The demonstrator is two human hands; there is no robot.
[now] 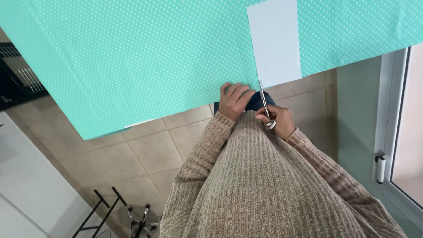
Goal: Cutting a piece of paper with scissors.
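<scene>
From the head camera, we see our left hand [235, 100] pressed flat on the near edge of the dotted turquoise fabric [132, 61], while our right hand [276, 121] grips scissors [264, 100], blades entering beside the white paper pattern [275, 42]. The cut looks barely begun; nearly all remains. Tiled floor [145, 150] lies below, nothing obstructing.

Bright, even daylight. Source looks to be the white-framed window [398, 132] at right, its pane washed out pale. Shadows soft and weak: a faint one beneath the edge of the mint-green polka-dot fabric [132, 61], falling on the beige tiled floor [150, 150]. No hard glare. Focus sharp across centre; knit of the beige ribbed sweater [264, 185] is crisp. Wide-angle lens tilts lines toward frame edges.
</scene>
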